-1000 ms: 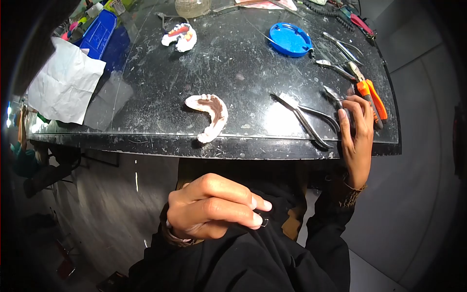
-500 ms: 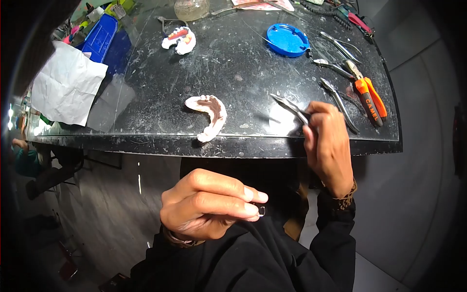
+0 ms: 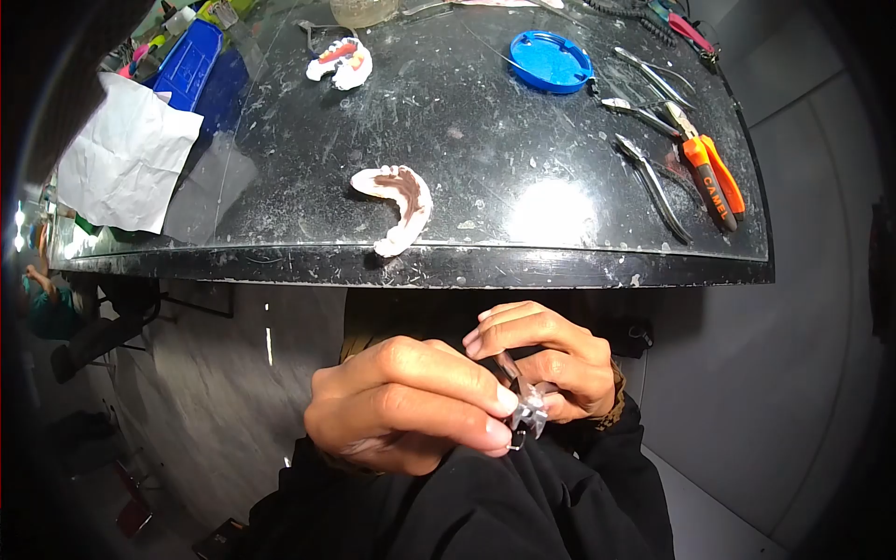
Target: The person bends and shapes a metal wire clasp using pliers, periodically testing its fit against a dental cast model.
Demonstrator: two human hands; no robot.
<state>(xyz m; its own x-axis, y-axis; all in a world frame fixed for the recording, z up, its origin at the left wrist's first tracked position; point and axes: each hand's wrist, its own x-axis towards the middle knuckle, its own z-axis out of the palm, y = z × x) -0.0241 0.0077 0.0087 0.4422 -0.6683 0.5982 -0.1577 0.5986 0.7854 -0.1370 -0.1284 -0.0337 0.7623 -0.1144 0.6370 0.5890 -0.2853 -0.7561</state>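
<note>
Starting at the left, I'm seeing the paper (image 3: 126, 154) lying beside the blue tray (image 3: 191, 65), both staying where they were. Next, the far cast (image 3: 339, 63) is resting toward the back of the table and the near cast (image 3: 401, 201) is sitting close to the front edge, neither being touched. Below it, the left hand (image 3: 406, 401) is pinching the bent wire (image 3: 519, 441) between thumb and fingers, keeping it over the lap as it was a second ago. The change is showing just right of that: the pliers (image 3: 530, 407), lying on the table a second ago, are now meeting the left fingertips, their tips pointing down beside the wire. I'm not managing to tell whether they are biting it. The right hand (image 3: 560, 364) is grasping their handles, having come down from the table, so I'm judging that fetching the tool is giving way to working the wire with both hands. Farther right, the blue lid (image 3: 551, 62), the spare pliers (image 3: 653, 191) and the orange cutters (image 3: 711, 182) are remaining on the table.
</note>
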